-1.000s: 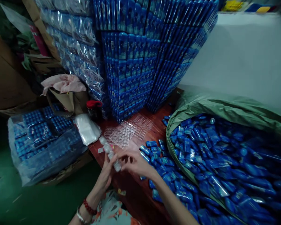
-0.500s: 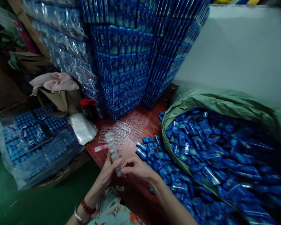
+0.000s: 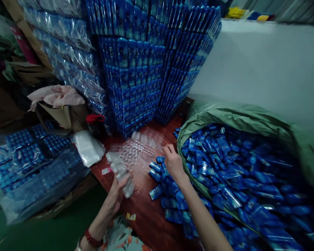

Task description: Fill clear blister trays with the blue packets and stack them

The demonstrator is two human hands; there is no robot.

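Observation:
My left hand (image 3: pixel 117 191) is wrapped round a stack of clear moulded plastic strips (image 3: pixel 117 165), held tilted above the table. Farther right, my right hand (image 3: pixel 172 158) pinches the end of another clear plastic strip (image 3: pixel 148 140), blurred by motion. That strip stretches leftward over clear blister trays (image 3: pixel 132 153) lying flat on the reddish table (image 3: pixel 143 209). Just below my right hand, loose blue packs (image 3: pixel 157 174) lie in a heap on the tabletop.
A green sack (image 3: pixel 188 129) full of blue packs stands at the right. Tall stacks of blue packs (image 3: pixel 136 76) rise behind. At the left are clear bags (image 3: pixel 89 148), a red-lidded cup (image 3: pixel 94 122), a handbag (image 3: pixel 65 115) and a wrapped bundle (image 3: pixel 42 174).
My right hand has left the left hand and moved right and forward, carrying a clear strip over the trays. The left hand keeps its stack, lowered slightly to the left. The view has shifted.

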